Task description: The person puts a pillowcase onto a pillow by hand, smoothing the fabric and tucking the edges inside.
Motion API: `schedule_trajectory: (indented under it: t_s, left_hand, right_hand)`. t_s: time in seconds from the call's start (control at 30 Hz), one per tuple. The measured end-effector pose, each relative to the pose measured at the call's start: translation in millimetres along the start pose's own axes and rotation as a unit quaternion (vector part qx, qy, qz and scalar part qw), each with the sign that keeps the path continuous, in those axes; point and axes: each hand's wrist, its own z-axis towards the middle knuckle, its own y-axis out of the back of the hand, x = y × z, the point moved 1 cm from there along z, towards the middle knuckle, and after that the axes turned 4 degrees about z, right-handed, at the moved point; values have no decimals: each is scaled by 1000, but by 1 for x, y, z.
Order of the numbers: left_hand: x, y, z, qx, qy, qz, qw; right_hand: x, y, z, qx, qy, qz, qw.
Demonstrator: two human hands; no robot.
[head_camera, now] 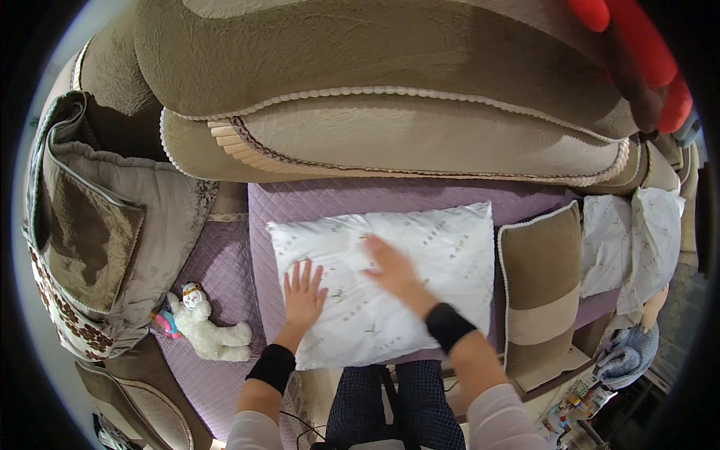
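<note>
A white pillow [349, 326] with a small printed pattern lies flat before me on a lilac quilted sofa cover [315, 197]. Fingers spread, my left hand [304, 292] rests on the pillow's left part. Over its middle is my right hand [391, 267], blurred by motion, with nothing in it; whether it touches the cloth I cannot tell. Both wrists wear black bands. Just right of the pillow lies a brown and beige cushion [537, 275] with white piping.
Brown sofa back cushions [394, 56] rise at the far side. To the left are a white plush toy [211, 332] and a folded brown cover [90, 225]. White patterned cloth [652, 242] lies at the right, near a blue-grey cloth [627, 354]. Red plush [647, 45] hangs at top right.
</note>
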Motion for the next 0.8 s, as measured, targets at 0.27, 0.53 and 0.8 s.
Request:
schedule_trajectory:
  t_s: [0.27, 0.53, 0.8]
  left_hand:
    - [3, -16, -2, 5, 13, 7, 1000]
    - [-16, 18, -25, -40, 75, -43, 995]
    - [-62, 4, -44, -48, 35, 49, 997]
  right_hand:
    - [-113, 123, -98, -42, -346, -299, 888]
    - [-3, 129, -156, -148, -177, -138, 963]
    - [39, 53, -156, -10, -53, -133, 990]
